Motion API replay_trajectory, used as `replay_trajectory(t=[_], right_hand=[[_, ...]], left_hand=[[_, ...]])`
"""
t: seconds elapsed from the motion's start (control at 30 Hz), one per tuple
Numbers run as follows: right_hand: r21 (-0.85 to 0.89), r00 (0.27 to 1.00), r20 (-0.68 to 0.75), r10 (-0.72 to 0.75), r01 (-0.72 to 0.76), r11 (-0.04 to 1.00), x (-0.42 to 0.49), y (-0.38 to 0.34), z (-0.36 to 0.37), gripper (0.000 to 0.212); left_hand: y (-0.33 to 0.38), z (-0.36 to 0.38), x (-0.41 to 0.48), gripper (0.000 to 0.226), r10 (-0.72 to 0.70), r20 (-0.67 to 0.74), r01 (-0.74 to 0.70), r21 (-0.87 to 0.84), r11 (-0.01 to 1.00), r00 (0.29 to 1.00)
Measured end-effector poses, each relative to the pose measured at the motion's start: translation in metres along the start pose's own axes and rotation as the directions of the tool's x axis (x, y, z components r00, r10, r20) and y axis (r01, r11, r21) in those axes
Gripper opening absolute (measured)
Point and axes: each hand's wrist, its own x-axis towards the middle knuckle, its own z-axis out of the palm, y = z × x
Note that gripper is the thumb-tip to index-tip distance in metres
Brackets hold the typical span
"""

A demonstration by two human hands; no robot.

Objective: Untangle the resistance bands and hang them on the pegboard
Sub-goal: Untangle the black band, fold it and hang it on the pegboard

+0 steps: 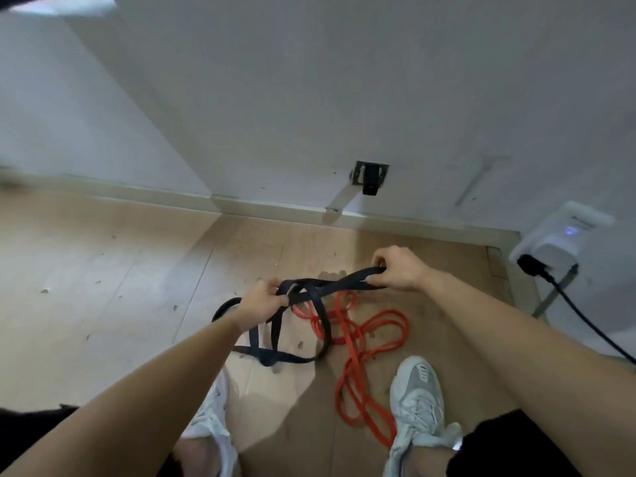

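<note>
A black resistance band [321, 323] hangs in tangled loops between my two hands above the wooden floor. My left hand [262, 301] grips it at the left end of the knot. My right hand [401, 268] grips a doubled stretch of the same band further right and a bit higher. Its lower loops cross and dangle down to a knot near the floor. An orange resistance band [358, 356] lies in loose coils on the floor beneath and to the right, running back between my shoes. No pegboard is in view.
My two grey sneakers [418, 404] stand on the wooden floor [103, 287] either side of the orange band. A white wall with a skirting board [268, 210] is ahead, with a small black bracket [371, 177]. A white device [557, 239] with a black cable [585, 321] sits at right.
</note>
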Motion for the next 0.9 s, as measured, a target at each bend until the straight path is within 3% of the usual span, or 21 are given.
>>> replay_trajectory(t=[0.13, 0.33, 0.5, 0.67, 0.77, 0.9], right_hand=[[0.041, 0.990, -0.127, -0.062, 0.068, 0.997, -0.014, -0.017, -0.057, 0.020], [0.143, 0.948, -0.299, -0.105, 0.153, 0.978, -0.043, -0.039, -0.145, 0.018], [0.214, 0.862, -0.493, -0.114, 0.247, 0.945, -0.066, -0.050, -0.199, 0.016], [0.136, 0.864, -0.491, -0.110, 0.200, 0.970, -0.072, -0.055, -0.214, 0.011], [0.319, 0.877, -0.468, -0.106, 0.279, 0.906, -0.065, -0.067, -0.211, 0.018], [0.477, 0.934, -0.298, -0.196, 0.324, 0.817, -0.056, -0.096, -0.202, 0.040]], left_hand=[[0.064, -0.041, -0.005, 0.021, 0.082, -0.044, -0.088, -0.141, 0.986, 0.996], [0.161, -0.111, -0.032, 0.014, 0.243, -0.090, -0.249, -0.073, 0.966, 0.966], [0.223, -0.165, -0.057, 0.012, 0.350, -0.161, -0.359, -0.032, 0.933, 0.923], [0.264, -0.186, -0.088, 0.019, 0.492, -0.212, -0.521, -0.111, 0.847, 0.845], [0.272, -0.181, -0.097, 0.015, 0.554, -0.166, -0.578, -0.195, 0.792, 0.816], [0.281, -0.165, -0.104, 0.014, 0.616, -0.076, -0.617, -0.201, 0.761, 0.784]])
